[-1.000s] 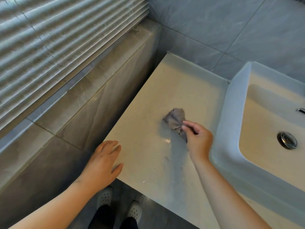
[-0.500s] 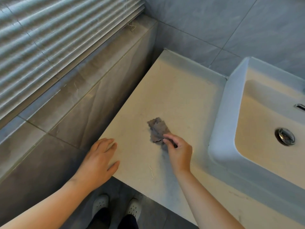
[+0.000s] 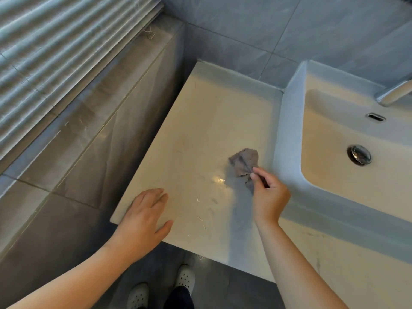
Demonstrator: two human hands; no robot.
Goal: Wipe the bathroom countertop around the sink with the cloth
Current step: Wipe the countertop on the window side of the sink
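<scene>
A small crumpled grey cloth point(image 3: 244, 162) lies on the pale countertop point(image 3: 200, 130) just left of the white sink point(image 3: 287, 134). My right hand point(image 3: 268, 197) pinches the cloth's near end between thumb and fingers and holds it against the counter. Flat on the counter's front left corner rests my left hand point(image 3: 145, 217), fingers straight and holding nothing. A few fine hairs and specks lie on the counter between my hands.
The sink basin has a chrome drain point(image 3: 359, 154) and a tap point(image 3: 392, 94) at the right edge. A tiled ledge point(image 3: 93, 121) under window blinds point(image 3: 55, 52) runs along the left. Grey wall tiles stand behind. My shoes point(image 3: 185, 277) show on the dark floor below.
My right hand slid the cloth left toward the counter's middle, then back right and closer to the sink. My left hand stayed on the front left corner.
</scene>
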